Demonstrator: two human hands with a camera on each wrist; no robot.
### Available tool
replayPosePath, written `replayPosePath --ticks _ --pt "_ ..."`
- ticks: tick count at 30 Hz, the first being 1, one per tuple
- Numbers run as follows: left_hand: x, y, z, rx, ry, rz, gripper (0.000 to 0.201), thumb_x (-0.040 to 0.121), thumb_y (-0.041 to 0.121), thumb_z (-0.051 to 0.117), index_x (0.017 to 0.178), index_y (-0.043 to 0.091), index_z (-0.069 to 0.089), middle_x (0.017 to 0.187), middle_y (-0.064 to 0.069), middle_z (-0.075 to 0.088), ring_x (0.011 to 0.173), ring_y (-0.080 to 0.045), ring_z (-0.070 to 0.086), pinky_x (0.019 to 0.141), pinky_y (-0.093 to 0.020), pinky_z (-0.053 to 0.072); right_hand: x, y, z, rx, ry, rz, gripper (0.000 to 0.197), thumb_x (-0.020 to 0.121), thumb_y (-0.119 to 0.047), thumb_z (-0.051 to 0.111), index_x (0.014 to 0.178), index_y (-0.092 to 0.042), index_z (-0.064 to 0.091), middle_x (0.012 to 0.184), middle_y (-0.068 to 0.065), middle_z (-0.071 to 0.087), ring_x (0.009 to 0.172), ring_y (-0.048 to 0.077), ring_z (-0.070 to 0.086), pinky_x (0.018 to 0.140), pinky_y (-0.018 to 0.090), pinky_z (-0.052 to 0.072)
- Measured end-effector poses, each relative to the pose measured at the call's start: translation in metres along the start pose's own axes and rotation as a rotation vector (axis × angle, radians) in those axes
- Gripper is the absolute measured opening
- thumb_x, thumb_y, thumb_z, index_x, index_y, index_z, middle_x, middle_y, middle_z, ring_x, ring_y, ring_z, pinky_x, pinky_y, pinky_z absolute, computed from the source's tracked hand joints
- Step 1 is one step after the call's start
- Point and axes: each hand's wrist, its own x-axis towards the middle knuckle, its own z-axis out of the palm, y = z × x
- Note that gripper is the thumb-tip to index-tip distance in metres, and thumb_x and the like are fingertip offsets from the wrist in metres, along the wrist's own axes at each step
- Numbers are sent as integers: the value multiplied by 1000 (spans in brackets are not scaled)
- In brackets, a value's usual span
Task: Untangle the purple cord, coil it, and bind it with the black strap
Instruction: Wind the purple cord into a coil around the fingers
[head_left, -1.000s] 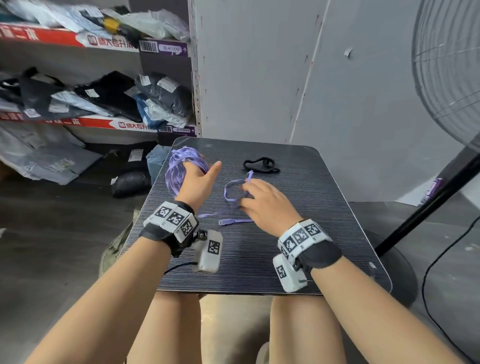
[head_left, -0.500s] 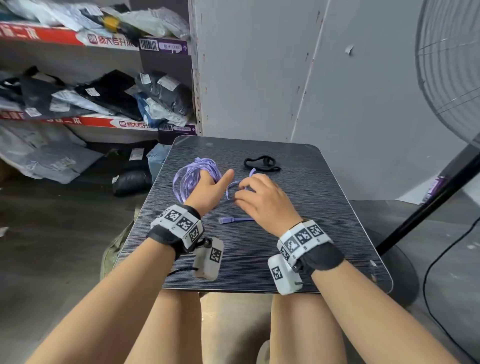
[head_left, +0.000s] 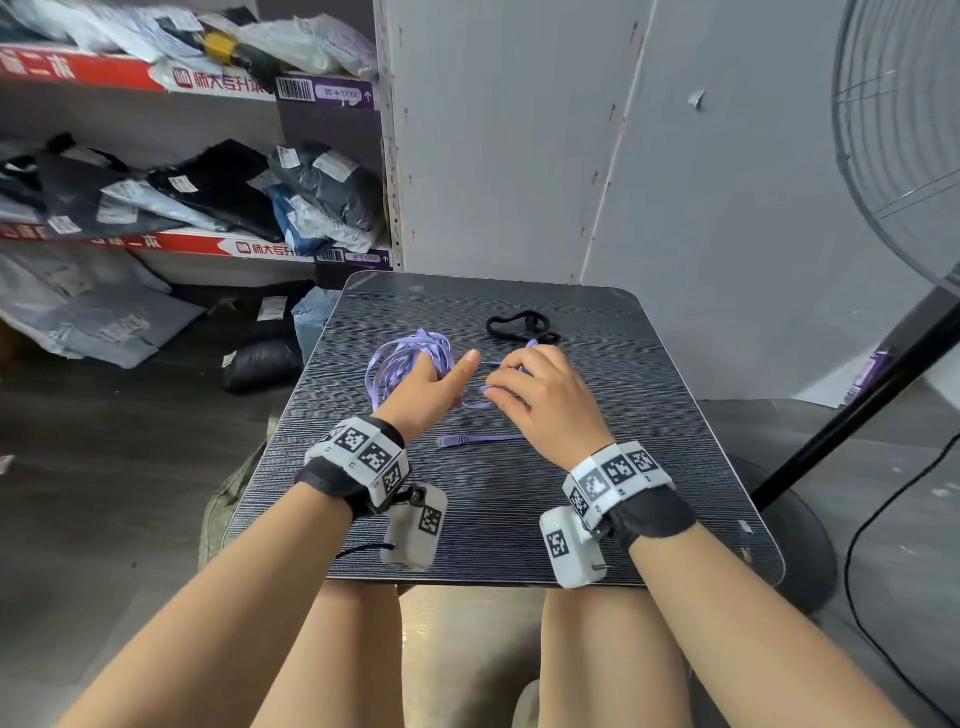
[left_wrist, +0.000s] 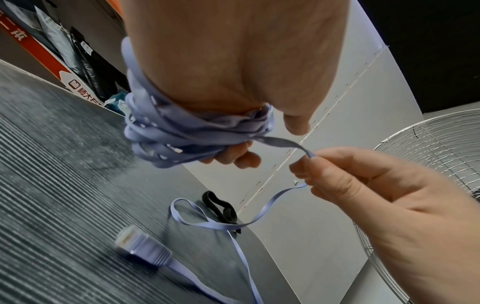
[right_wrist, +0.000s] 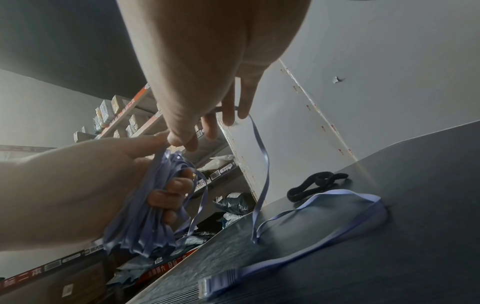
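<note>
Left hand (head_left: 426, 387) grips coiled purple cord (left_wrist: 182, 131); right hand (head_left: 540, 395) pinches its loose strand.
Black strap (head_left: 522, 325) lies on table (head_left: 649, 467); shelf labels' writing unreadable.

The head camera sits up high and looks forward and down. It sees both arms, the whole dark striped table top (head_left: 597, 467) and the grey wall behind it.

The left wrist camera sits low, under the left hand (left_wrist: 233, 61). It looks along the palm, very close, out over the table to the wall.

The right wrist camera sits low under the right hand (right_wrist: 207, 72). It looks along the fingers, very close, towards the shelves.

All three views share the flat purple cord (head_left: 410, 358) (left_wrist: 182, 131) (right_wrist: 145, 216) and the small black strap (head_left: 519, 325) (left_wrist: 221, 207) (right_wrist: 314, 185).
</note>
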Motion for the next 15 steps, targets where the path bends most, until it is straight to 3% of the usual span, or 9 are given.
replayPosePath --ticks 2,5,8,11,13,15 --pt "-1 2 0 10 -13 -1 40 91 51 48 88 12 42 60 4 44 39 2 42 53 -22 33 0 1 -1 2 -9 8 27 90 -39 49 92 -21 70 94 -3 60 93 23 52 84 31 45" --pt "-1 -2 -1 50 -62 7 47 90 56 46 75 12 40 52 4 43 31 -2 34 48 -24 29 1 1 -3 21 7 40 31 91 -40 47 95 -20 71 94 -2 61 93 23 51 87 28 41" --pt "-3 -1 -1 75 -100 9 56 87 61 45 66 9 42 44 7 41 33 -4 32 48 -22 30 3 2 -6 36 38 70 31 91 -38 47 97 -18 70 95 -1 61 94 22 51 91 30 40" --pt "-8 4 -1 97 -158 67 60 81 65 44 61 8 44 48 -2 36 38 -11 28 45 -20 26 4 2 -8 40 85 131 30 91 -39 47 97 -19 69 96 -1 61 95 21 49 84 28 41" --pt "-11 4 -1 137 -195 103 59 83 58 54 56 8 37 50 -7 27 42 -17 21 46 -25 20 6 3 -9 67 129 217 28 91 -39 49 98 -19 68 97 -1 61 94 21 48 80 26 40" --pt "-13 2 0 164 -194 83 61 81 56 62 60 5 35 52 -9 25 43 -19 23 48 -29 22 7 6 -11 104 154 292 24 91 -37 53 100 -19 67 100 0 60 94 21 49 80 24 38"
